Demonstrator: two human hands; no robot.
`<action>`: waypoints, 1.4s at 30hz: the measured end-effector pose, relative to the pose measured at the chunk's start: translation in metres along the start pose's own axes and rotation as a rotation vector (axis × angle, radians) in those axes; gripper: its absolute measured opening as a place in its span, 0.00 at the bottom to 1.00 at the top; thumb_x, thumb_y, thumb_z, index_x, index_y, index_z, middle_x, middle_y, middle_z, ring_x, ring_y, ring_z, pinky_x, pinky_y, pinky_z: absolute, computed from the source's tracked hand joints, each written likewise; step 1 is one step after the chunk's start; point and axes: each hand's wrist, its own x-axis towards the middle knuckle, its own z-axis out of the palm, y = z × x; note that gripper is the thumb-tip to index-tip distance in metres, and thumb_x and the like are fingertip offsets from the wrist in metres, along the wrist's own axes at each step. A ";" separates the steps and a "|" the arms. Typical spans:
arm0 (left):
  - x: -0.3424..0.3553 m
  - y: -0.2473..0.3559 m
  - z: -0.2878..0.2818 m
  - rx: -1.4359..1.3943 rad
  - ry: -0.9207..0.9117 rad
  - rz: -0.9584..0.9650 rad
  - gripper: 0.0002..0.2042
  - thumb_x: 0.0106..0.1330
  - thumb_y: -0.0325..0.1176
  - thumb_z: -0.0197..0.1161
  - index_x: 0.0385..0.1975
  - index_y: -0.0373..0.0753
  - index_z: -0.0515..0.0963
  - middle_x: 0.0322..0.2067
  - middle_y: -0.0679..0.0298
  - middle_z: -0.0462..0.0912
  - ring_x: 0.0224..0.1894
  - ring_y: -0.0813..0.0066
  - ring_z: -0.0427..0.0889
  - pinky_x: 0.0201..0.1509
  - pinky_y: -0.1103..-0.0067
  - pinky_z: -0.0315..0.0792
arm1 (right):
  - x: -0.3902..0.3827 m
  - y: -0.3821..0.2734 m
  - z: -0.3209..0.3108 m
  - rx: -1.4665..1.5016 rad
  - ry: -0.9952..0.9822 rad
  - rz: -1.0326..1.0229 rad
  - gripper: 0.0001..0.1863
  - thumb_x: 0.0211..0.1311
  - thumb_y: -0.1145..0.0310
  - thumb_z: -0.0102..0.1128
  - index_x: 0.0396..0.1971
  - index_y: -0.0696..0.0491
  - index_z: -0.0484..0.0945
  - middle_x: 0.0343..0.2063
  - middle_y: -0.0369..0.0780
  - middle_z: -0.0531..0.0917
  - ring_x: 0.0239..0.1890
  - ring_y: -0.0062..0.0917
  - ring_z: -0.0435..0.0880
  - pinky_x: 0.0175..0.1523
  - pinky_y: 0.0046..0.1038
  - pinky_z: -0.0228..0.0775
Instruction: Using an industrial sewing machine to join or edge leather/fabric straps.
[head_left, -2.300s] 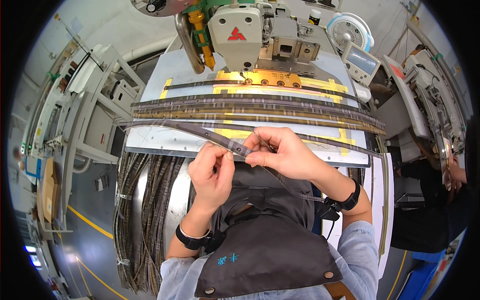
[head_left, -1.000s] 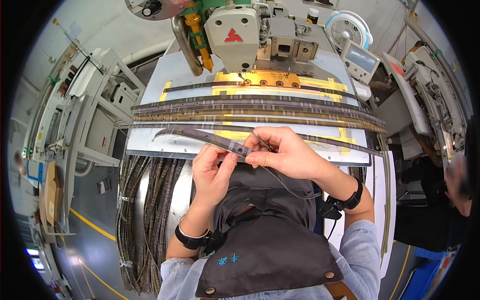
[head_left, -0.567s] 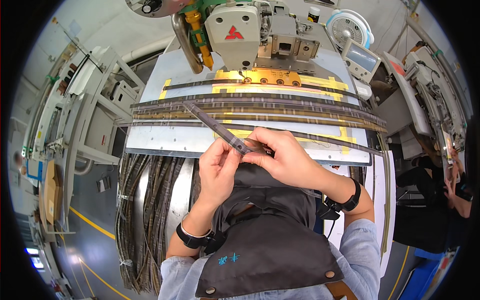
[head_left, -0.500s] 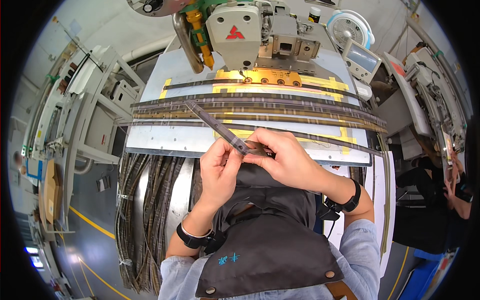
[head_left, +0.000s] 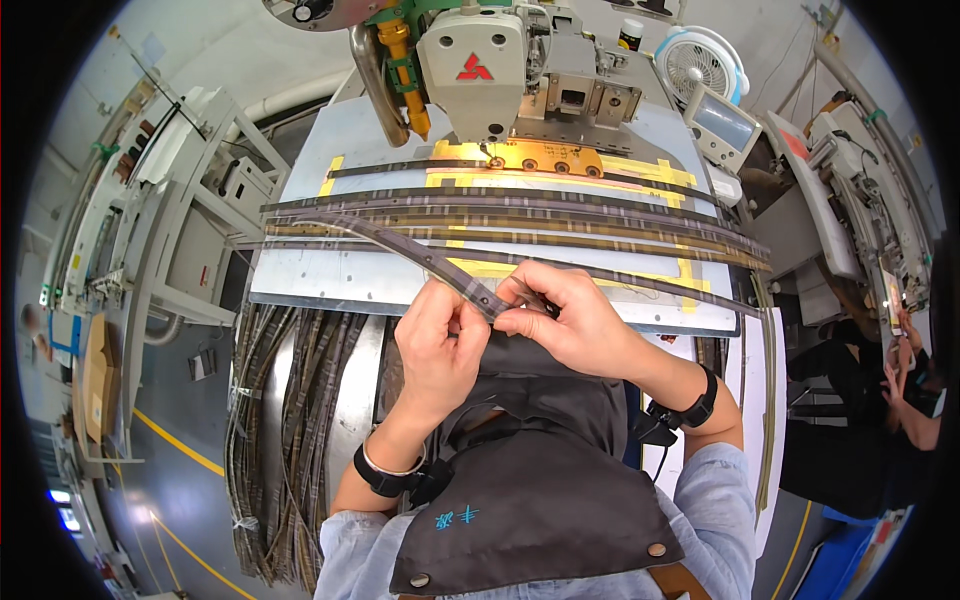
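Between my two hands is a narrow grey plaid fabric strip (head_left: 415, 250) with small dark round spots along it. Its long part slants up to the left, over other strips on the table. My left hand (head_left: 438, 345) pinches its lower edge, fingers curled in. My right hand (head_left: 570, 322) is closed on the near end, where a bit of the strip is folded under the fingertips. What lies inside the fold is hidden. Just beyond, several similar plaid strips (head_left: 600, 225) lie side by side across the white tabletop (head_left: 330, 285).
An industrial sewing machine head (head_left: 470, 70) stands over a lit orange plate (head_left: 560, 158) at the far side. A control screen (head_left: 725, 125) and a fan (head_left: 697, 68) are at far right. Bundled strips (head_left: 300, 440) hang at left. Another person's hands (head_left: 905, 370) show at far right.
The strip's far part has dropped and stretched left onto the other strips. My left hand has turned slightly, its fingers curling more; my right hand stays almost in place.
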 end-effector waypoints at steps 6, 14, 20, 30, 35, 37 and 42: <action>0.003 -0.006 -0.008 -0.644 -0.093 -0.340 0.05 0.69 0.26 0.52 0.30 0.33 0.71 0.26 0.67 0.75 0.23 0.84 0.70 0.26 0.87 0.65 | -0.004 -0.001 -0.008 0.121 -0.042 0.107 0.08 0.58 0.72 0.64 0.32 0.59 0.75 0.22 0.31 0.77 0.24 0.09 0.69 0.29 0.15 0.61; 0.008 0.003 -0.010 -0.765 -0.195 -0.599 0.13 0.71 0.39 0.53 0.30 0.36 0.75 0.20 0.70 0.75 0.20 0.88 0.70 0.23 0.89 0.63 | 0.001 -0.005 -0.004 -0.058 0.066 -0.084 0.07 0.55 0.78 0.64 0.34 0.58 0.77 0.26 0.34 0.78 0.26 0.15 0.75 0.28 0.18 0.65; 0.006 0.011 -0.006 -0.710 -0.144 -0.609 0.15 0.71 0.40 0.52 0.27 0.35 0.75 0.19 0.70 0.74 0.20 0.88 0.70 0.23 0.89 0.63 | 0.009 -0.010 -0.010 -0.601 0.205 -0.608 0.14 0.40 0.78 0.65 0.32 0.56 0.79 0.27 0.36 0.78 0.26 0.26 0.78 0.25 0.25 0.69; 0.005 0.009 0.002 -0.635 -0.131 -0.542 0.17 0.72 0.41 0.51 0.26 0.34 0.75 0.19 0.67 0.76 0.20 0.87 0.71 0.23 0.88 0.64 | 0.011 -0.012 -0.012 -0.826 0.161 -0.718 0.09 0.39 0.74 0.62 0.25 0.55 0.75 0.23 0.35 0.73 0.23 0.24 0.75 0.24 0.22 0.69; 0.007 0.008 -0.007 -0.675 -0.167 -0.554 0.17 0.72 0.41 0.51 0.26 0.34 0.75 0.19 0.67 0.76 0.21 0.86 0.71 0.23 0.87 0.65 | 0.013 -0.007 -0.006 -0.219 0.117 -0.330 0.04 0.51 0.79 0.60 0.28 0.58 0.76 0.23 0.33 0.75 0.22 0.14 0.70 0.24 0.17 0.60; 0.007 0.008 -0.008 -0.693 -0.172 -0.552 0.17 0.72 0.41 0.51 0.27 0.34 0.75 0.19 0.67 0.76 0.21 0.86 0.71 0.23 0.88 0.65 | 0.011 -0.009 -0.004 0.207 0.073 0.013 0.02 0.55 0.78 0.59 0.29 0.58 0.76 0.23 0.30 0.74 0.23 0.10 0.68 0.25 0.16 0.59; 0.005 0.004 -0.007 -0.761 -0.185 -0.632 0.17 0.72 0.41 0.50 0.25 0.35 0.74 0.18 0.67 0.74 0.19 0.86 0.70 0.22 0.88 0.63 | 0.012 -0.013 -0.019 0.620 0.134 0.164 0.05 0.59 0.71 0.62 0.32 0.56 0.78 0.22 0.27 0.74 0.20 0.06 0.64 0.23 0.13 0.55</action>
